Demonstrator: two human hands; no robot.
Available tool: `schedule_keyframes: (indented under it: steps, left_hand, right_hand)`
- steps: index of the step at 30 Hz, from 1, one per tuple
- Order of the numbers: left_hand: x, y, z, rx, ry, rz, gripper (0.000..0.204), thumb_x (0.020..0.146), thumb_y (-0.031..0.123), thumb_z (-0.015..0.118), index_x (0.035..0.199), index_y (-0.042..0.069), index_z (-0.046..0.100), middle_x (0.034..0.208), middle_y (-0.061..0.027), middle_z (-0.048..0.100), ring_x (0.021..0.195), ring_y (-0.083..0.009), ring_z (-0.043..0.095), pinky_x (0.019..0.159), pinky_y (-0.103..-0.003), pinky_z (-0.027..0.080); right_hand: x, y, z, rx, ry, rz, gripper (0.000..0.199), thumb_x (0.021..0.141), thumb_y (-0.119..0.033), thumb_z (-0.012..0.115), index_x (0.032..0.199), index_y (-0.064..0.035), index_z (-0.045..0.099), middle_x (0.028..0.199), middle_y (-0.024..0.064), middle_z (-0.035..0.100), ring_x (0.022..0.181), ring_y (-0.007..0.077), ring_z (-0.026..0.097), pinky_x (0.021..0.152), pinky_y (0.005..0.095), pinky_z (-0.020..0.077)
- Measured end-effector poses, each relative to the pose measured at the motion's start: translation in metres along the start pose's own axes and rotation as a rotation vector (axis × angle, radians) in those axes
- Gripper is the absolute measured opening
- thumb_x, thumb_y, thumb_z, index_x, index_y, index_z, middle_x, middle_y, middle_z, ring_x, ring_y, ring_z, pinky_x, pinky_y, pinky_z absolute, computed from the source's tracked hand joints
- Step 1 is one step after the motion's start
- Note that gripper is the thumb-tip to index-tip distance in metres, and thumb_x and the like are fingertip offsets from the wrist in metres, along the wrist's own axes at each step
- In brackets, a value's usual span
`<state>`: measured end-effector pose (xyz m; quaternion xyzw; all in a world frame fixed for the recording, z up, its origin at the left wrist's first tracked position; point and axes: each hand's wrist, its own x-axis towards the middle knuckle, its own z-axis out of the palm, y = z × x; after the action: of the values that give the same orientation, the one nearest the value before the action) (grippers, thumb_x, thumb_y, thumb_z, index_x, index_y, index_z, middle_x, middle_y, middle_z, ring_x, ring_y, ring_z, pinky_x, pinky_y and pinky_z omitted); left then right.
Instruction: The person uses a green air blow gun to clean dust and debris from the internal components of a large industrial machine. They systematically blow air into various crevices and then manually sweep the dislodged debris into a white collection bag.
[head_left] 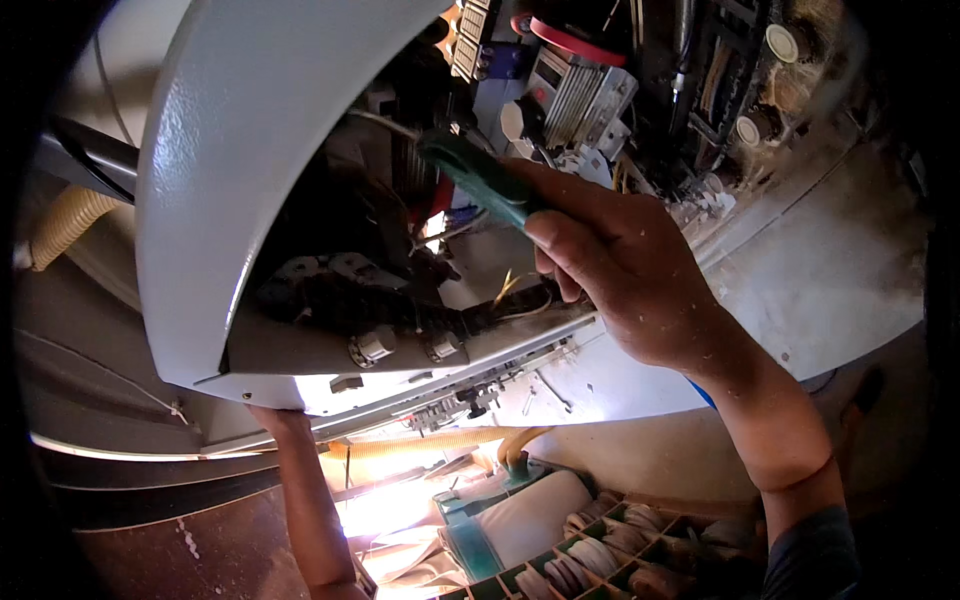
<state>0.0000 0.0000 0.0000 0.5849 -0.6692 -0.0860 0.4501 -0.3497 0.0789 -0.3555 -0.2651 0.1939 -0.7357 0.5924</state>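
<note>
My right hand (625,255) is closed around a dark green air blow gun (480,180), with its thin metal nozzle reaching left over the open inside of a machine. Lower left, my left hand (282,420) touches the lower edge of the machine's pale grey cover (215,160), and its fingers are hidden behind that edge. Beneath the nozzle are dusty cables and dark parts, too shadowed to tell apart. Two metal knobs (375,345) sit on the near rim. A finned motor block (580,95) stands beyond my right hand, below a red curved part (575,40).
White dust covers the machine's metal bed (790,290) at the right. Below the machine stands a divided wooden tray (600,560) with rolls in its compartments, beside a green and white container (530,515). A ribbed yellowish hose (70,225) runs at the far left.
</note>
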Motion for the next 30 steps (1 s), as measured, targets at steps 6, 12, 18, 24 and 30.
schedule_keyframes:
  steps: [6, 12, 18, 24, 30]
  left_hand:
    - [-0.021, 0.005, 0.016, -0.037, 0.091, -0.068, 0.031, 0.09, 0.033, 0.05, 0.111, 0.01, 0.05, 0.098, -0.0061, 0.057, 0.082, -0.0213, 0.059, 0.067, -0.035, 0.054]
    - [-0.016, -0.006, -0.002, 0.042, -0.026, 0.042, 0.034, 0.088, 0.031, 0.054, 0.115, 0.013, 0.048, 0.101, -0.0063, 0.057, 0.087, -0.0223, 0.059, 0.071, -0.036, 0.054]
    - [0.003, -0.011, -0.033, 0.024, 0.011, -0.057, 0.041, 0.088, 0.032, 0.055, 0.122, 0.012, 0.045, 0.11, -0.0078, 0.056, 0.097, -0.0246, 0.057, 0.08, -0.037, 0.052]
    - [0.005, -0.01, -0.029, 0.056, -0.01, -0.052, 0.043, 0.088, 0.034, 0.053, 0.124, 0.011, 0.045, 0.111, -0.0077, 0.055, 0.097, -0.0239, 0.057, 0.083, -0.038, 0.051]
    - [0.004, -0.008, -0.032, 0.082, 0.092, -0.054, 0.042, 0.088, 0.036, 0.053, 0.119, 0.008, 0.05, 0.108, -0.008, 0.058, 0.097, -0.0233, 0.057, 0.081, -0.037, 0.05]
  right_hand:
    - [-0.066, 0.024, 0.001, -0.152, 0.157, 0.148, 0.044, 0.096, -0.024, 0.048, 0.134, -0.003, 0.046, 0.069, 0.0038, 0.055, 0.055, 0.0084, 0.047, 0.052, 0.026, 0.0425]
    - [-0.12, 0.096, 0.029, -0.075, -0.029, 0.328, 0.048, 0.099, -0.03, 0.043, 0.137, -0.001, 0.039, 0.09, 0.0067, 0.06, 0.083, 0.013, 0.055, 0.079, 0.0287, 0.0453]
    - [0.002, 0.158, 0.063, 0.755, -0.129, 0.813, 0.048, 0.101, -0.043, 0.028, 0.127, -0.0044, 0.041, 0.111, 0.0223, 0.06, 0.104, 0.0294, 0.062, 0.089, 0.0439, 0.0505]
    - [0.063, 0.182, 0.081, 0.995, -0.178, 0.667, 0.04, 0.103, -0.033, 0.029, 0.132, -0.0076, 0.039, 0.091, 0.0169, 0.062, 0.067, 0.0181, 0.058, 0.066, 0.0335, 0.0495]
    - [0.074, 0.21, 0.062, 0.903, -0.118, 0.778, 0.038, 0.095, -0.035, 0.052, 0.119, -0.006, 0.048, 0.088, 0.0167, 0.061, 0.061, 0.0144, 0.053, 0.061, 0.0294, 0.0438]
